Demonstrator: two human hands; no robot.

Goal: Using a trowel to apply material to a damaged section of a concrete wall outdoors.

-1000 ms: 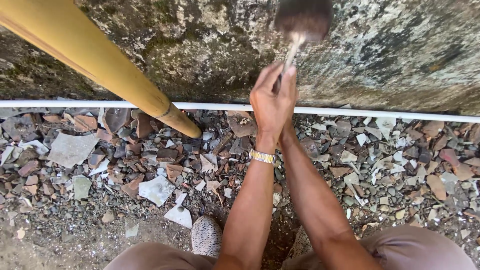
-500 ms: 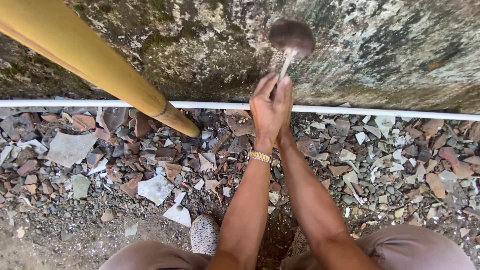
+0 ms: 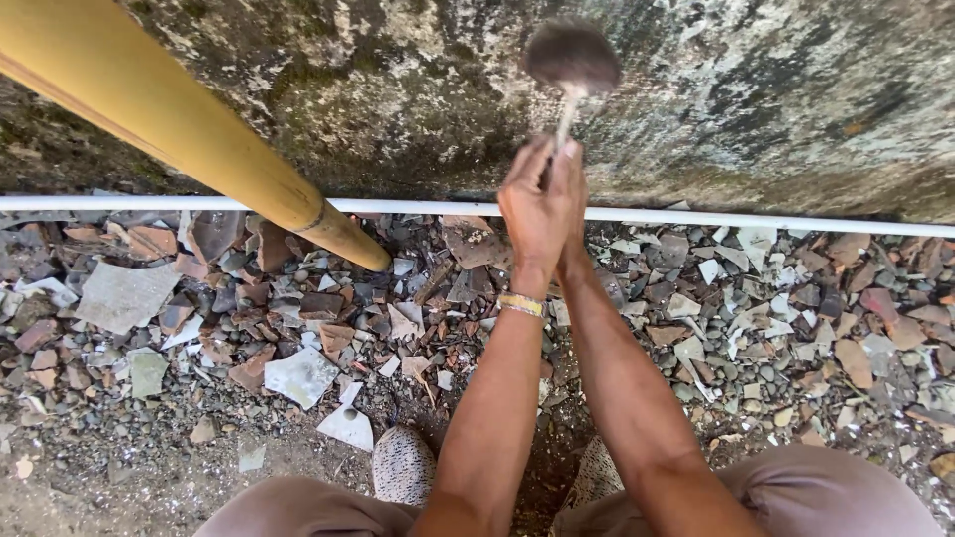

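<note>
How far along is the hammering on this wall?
Done: broken tile and stone shards litter the ground below the white pipe. In hand: the left hand and right hand together grip a blurred dark-headed hammer, raised against the mottled concrete wall. Left: that wall shows no fresh break.

Motion-blurred hammer head (image 3: 572, 55)

Soft daylight; motion-blurred hammer head (image 3: 572, 55).
</note>
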